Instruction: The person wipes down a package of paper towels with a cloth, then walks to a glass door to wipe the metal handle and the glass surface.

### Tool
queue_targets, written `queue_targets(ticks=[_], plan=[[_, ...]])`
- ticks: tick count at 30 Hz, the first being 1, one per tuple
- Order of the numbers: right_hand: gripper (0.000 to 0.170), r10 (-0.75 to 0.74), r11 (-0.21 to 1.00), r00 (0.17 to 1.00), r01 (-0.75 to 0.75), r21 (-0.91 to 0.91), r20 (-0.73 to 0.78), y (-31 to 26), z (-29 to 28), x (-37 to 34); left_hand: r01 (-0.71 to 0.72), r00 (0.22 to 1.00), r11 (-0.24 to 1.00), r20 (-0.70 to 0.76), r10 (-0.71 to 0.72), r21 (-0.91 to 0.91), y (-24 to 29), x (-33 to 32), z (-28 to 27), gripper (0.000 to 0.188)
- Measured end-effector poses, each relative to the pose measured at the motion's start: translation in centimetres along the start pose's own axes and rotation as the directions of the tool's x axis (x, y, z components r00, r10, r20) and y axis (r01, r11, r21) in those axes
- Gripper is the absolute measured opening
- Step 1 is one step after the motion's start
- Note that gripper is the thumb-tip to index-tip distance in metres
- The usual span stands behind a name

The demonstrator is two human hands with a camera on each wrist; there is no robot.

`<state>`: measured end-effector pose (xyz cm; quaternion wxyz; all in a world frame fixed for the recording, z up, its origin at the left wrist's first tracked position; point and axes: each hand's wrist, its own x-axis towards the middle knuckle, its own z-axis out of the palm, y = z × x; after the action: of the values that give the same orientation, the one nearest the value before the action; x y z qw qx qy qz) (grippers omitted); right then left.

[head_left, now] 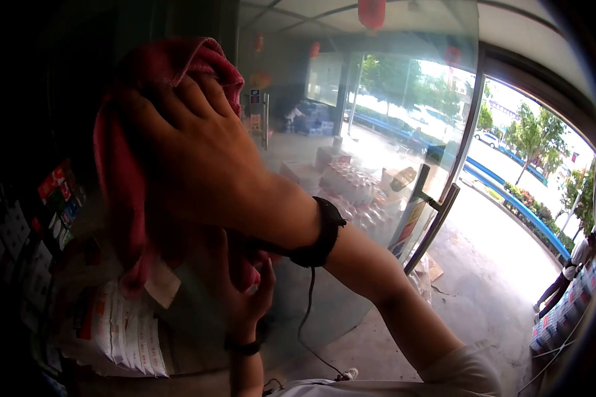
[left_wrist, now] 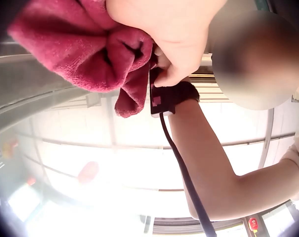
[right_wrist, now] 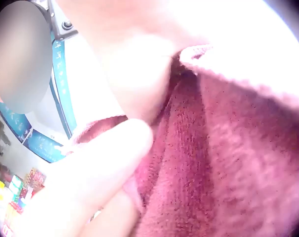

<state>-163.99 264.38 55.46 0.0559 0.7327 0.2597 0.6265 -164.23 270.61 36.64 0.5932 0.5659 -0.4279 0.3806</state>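
Observation:
A dark pink towel (head_left: pixel 119 159) is bunched at the upper left of the head view. My right hand (head_left: pixel 198 145) grips it from above, back of the hand toward me, fingertips hidden in its folds. Below, my left hand (head_left: pixel 251 301) holds a lower fold, thumb pointing up. In the left wrist view the towel (left_wrist: pixel 85 44) hangs in thick folds beside a hand. The right wrist view shows the towel (right_wrist: pixel 199 163) close up, with a thumb (right_wrist: pixel 134 136) against its edge. Both wrists wear black bands; the right one's band (head_left: pixel 321 231) trails a cable.
A large glass pane (head_left: pixel 371 86) stands beyond the hands, with a door handle (head_left: pixel 430 225) at its right. Stacked white packs (head_left: pixel 129 331) lie at lower left. Wrapped bottle packs (head_left: pixel 354 185) show through the glass. Another person (head_left: pixel 566 274) is at the far right.

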Motion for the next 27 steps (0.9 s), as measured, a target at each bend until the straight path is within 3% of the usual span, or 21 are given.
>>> queue_targets(ticks=[5,9,16,18,20,22,24,26,27], plan=[[0.071,-0.035,0.999,0.998,0.034,-0.020,-0.050,3.6,-3.6,-2.3,-0.054,0.998,0.953,0.037,0.045,0.297,-0.4,-1.6,3.0,0.060],[0.070,-0.017,1.000,0.996,0.014,-0.027,-0.082,7.0,-7.1,-4.6,-0.013,1.000,0.954,0.012,0.009,0.300,1.6,-1.5,6.9,0.055],[0.072,0.025,0.991,1.000,-0.027,-0.130,-0.015,15.5,-16.2,-9.1,0.053,0.990,0.959,0.110,-0.087,0.279,9.5,-0.6,17.6,0.053],[0.072,0.042,0.983,0.999,-0.045,-0.176,-0.019,18.4,-18.6,-10.4,0.034,0.977,0.982,0.199,-0.072,0.188,11.3,-0.3,21.0,0.053],[0.071,0.042,0.968,0.998,-0.052,-0.245,-0.046,21.1,-20.8,-12.1,-0.034,0.984,0.975,0.177,-0.005,0.218,12.9,-0.4,24.7,0.056],[0.073,0.071,0.967,0.997,-0.074,-0.242,-0.020,23.2,-23.5,-13.7,0.026,0.967,0.991,0.253,0.009,-0.133,14.3,-0.1,27.9,0.060],[0.075,0.091,0.953,0.995,-0.076,-0.292,0.037,25.3,-25.8,-15.6,-0.025,0.964,0.999,0.264,0.033,-0.035,14.3,-1.7,30.9,0.062],[0.077,0.115,0.920,0.990,-0.075,-0.384,0.082,27.0,-28.0,-17.9,-0.102,0.899,0.993,0.422,0.114,-0.051,14.3,-2.9,33.2,0.068],[0.076,0.156,0.912,0.986,-0.121,-0.392,0.060,27.2,-29.2,-18.7,-0.155,0.912,0.986,0.373,0.168,-0.067,15.1,-3.0,34.3,0.065]])
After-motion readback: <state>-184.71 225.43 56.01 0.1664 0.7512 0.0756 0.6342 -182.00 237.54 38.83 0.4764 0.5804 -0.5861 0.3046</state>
